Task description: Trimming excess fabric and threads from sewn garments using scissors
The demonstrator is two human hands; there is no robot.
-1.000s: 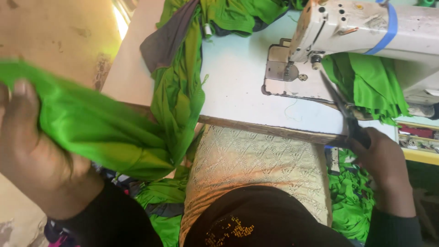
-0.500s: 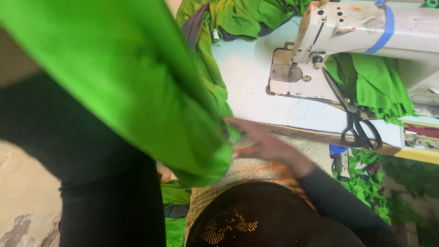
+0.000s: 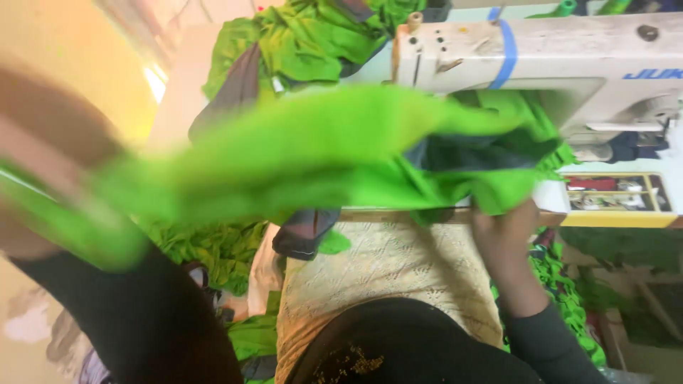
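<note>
A long piece of bright green cloth (image 3: 320, 153) is stretched across the view in front of a white sewing machine (image 3: 541, 57). My left hand (image 3: 43, 163), blurred by motion at the far left, is raised and grips one end of the cloth. At the table's front edge my right hand (image 3: 501, 235) holds the other end, just below the machine's arm. My black sleeves and a cream patterned garment (image 3: 384, 277) over my lap fill the lower middle.
A heap of green fabric (image 3: 306, 35) with a grey piece lies behind the machine on the white table (image 3: 178, 107). More green cloth (image 3: 206, 249) hangs below the table at left and right. A small framed picture (image 3: 615, 192) rests at the table's right edge.
The green cloth has been spread out from a bunch at the left across the machine. My right hand moved from my lap up to the table edge and took the cloth's far end.
</note>
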